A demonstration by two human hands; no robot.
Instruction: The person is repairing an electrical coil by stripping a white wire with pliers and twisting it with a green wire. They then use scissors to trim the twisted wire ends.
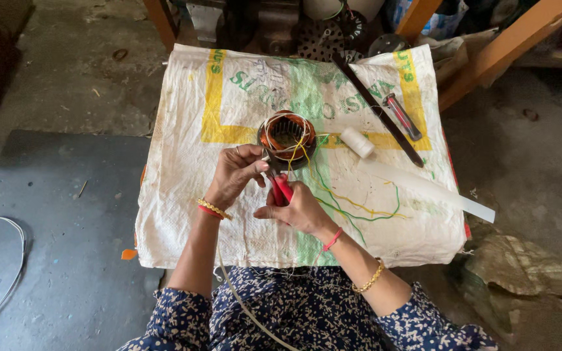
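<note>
- There is one view only, from a camera on the person's head, looking almost straight down
- It sits fairly near: the left hand [234, 175] and right hand [300, 209] fall just below the frame's centre, forearms running in from the bottom edge
- The white woven sack [229, 84] spread as a work surface fills the middle, its far edge toward the top of the frame
- The motor stator [286, 138] lies near dead centre, just beyond the hands
- The concrete floor [66, 84] shows at left and right, and wooden table legs [508, 45] cross the top corners
- With no second camera, no part of the scene is shared between views
</note>
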